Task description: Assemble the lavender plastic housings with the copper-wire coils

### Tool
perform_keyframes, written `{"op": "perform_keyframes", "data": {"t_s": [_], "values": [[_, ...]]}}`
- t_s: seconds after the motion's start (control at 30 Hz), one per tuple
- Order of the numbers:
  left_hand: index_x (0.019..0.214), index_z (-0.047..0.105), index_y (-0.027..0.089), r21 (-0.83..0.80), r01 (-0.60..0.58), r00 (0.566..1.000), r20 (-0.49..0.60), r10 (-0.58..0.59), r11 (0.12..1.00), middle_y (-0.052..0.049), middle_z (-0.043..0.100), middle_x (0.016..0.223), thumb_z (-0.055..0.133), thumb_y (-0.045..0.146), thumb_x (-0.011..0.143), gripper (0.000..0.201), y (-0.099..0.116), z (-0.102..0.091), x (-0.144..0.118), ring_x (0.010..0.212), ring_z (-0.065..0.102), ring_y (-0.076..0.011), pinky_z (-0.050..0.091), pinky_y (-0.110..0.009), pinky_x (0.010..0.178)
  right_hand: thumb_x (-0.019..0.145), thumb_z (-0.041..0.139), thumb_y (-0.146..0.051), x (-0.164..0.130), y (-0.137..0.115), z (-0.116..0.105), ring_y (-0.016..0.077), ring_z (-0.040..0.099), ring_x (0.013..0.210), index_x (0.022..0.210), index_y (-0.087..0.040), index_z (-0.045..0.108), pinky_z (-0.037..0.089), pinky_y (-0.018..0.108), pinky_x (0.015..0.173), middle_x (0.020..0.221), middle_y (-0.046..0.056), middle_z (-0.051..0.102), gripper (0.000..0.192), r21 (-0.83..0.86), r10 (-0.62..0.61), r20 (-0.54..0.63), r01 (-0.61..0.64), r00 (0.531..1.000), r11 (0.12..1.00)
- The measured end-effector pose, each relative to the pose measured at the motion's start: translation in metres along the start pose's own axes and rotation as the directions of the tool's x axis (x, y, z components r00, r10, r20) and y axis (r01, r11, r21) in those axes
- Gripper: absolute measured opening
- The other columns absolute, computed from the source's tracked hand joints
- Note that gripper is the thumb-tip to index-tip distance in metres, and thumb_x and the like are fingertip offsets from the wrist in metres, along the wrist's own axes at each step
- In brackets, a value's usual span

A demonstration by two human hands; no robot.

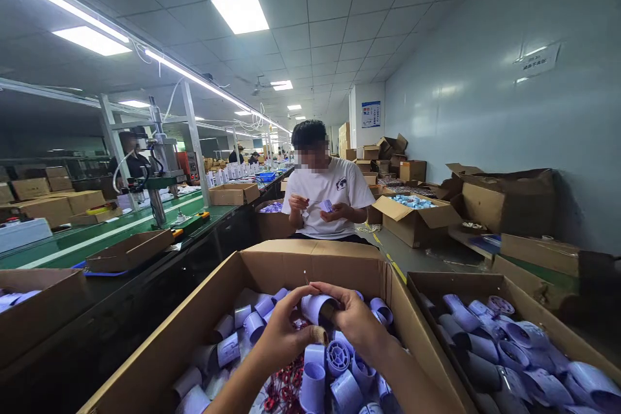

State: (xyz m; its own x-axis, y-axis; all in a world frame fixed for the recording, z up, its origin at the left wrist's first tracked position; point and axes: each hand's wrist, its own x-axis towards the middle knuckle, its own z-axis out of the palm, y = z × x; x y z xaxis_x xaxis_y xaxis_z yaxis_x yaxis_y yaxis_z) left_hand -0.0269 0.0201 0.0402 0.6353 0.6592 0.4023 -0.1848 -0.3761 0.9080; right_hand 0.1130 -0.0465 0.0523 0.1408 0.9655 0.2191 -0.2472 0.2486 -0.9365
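Note:
My left hand (286,335) and my right hand (356,322) meet over a large open cardboard box (204,317). Together they grip one pale lilac plastic cup-shaped part (317,308), lying on its side with its dark opening toward the right hand. A small brownish coil sits at the left hand's fingertips under the part. Below the hands the box holds several more lilac parts (334,375) and a tangle of red wire pieces (286,385).
A second box (533,317) of lilac parts stands at my right. A person in a white T-shirt (327,197) sits opposite, handling a small part. A green conveyor line (97,233) with a press runs along the left. Cardboard boxes line the right wall.

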Motion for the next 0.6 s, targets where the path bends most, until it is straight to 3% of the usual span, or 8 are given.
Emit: {"op": "perform_keyframes", "data": {"t_s": [0.27,0.5,0.6], "values": [[0.115,0.061,0.019,-0.043,0.018,1.000,0.015,-0.017,0.999,-0.009,0.063,0.106,0.082,0.038,0.063,0.060,-0.001,-0.001,0.001,0.090,0.058,-0.0217,0.049,-0.028,0.078,0.061,0.079,-0.048,-0.002,-0.005,-0.007,0.0251,0.065,0.104,0.116,-0.020,0.066,0.047,0.040,0.095,0.111,0.008,0.071,0.063,0.018,0.029,0.002,-0.029,1.000,0.999],[0.115,0.062,0.019,-0.076,-0.016,1.000,0.024,0.017,0.997,-0.010,0.063,0.112,0.082,0.036,0.063,0.059,-0.008,0.001,0.003,0.097,0.059,-0.0244,0.048,-0.030,0.084,0.065,0.075,-0.035,0.001,-0.003,-0.001,0.0279,0.062,0.108,0.101,-0.021,0.074,0.042,0.043,0.100,0.108,0.007,0.072,0.038,-0.160,-0.087,-0.113,0.069,0.990,0.985],[0.115,0.062,0.018,-0.091,-0.016,1.000,0.008,0.017,0.996,-0.011,0.063,0.113,0.082,0.038,0.062,0.059,-0.010,0.000,0.001,0.097,0.059,-0.0254,0.048,-0.031,0.083,0.067,0.070,-0.029,0.001,-0.003,0.000,0.0279,0.060,0.111,0.101,-0.022,0.074,0.039,0.045,0.103,0.110,0.005,0.072,0.035,-0.221,-0.120,-0.111,0.093,0.987,0.971]]}}
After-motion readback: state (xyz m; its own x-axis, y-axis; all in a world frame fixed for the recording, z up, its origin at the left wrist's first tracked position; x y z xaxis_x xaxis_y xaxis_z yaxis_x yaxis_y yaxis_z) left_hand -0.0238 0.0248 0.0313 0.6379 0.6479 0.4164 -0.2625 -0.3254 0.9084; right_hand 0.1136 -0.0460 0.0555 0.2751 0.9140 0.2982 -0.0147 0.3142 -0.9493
